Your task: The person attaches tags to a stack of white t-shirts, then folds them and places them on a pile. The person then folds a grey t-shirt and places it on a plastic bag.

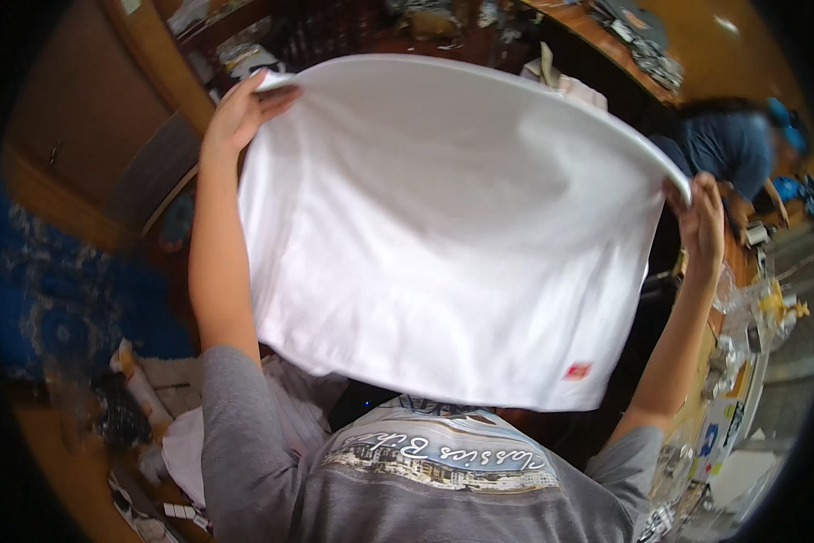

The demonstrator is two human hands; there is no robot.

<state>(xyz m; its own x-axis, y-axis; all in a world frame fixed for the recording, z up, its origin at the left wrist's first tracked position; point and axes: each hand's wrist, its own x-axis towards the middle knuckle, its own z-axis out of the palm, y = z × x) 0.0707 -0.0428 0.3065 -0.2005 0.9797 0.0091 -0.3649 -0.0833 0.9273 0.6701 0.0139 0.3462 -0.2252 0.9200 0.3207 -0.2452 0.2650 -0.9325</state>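
Note:
A large piece of white cloth (425, 226) hangs stretched out between my raised arms. My left hand (242, 113) pinches its upper left corner, thumb and fingers closed on the edge. At the far right my right hand (701, 213) grips the other upper corner, its fingers curled round the hem. The top edge bows away from me in a curve, and the lower edge falls close to my chest. A small red label (577, 370) shows near the cloth's lower right corner. Whether it is a garment or a plain sheet I cannot tell.
Another person (728, 149) in dark blue bends over at the right. A wooden table (597, 32) with grey items stands at the back. Clear plastic bags (724, 366) lie along the right. Pale cloth (185, 452) is heaped at lower left, near a blue patterned fabric (72, 290).

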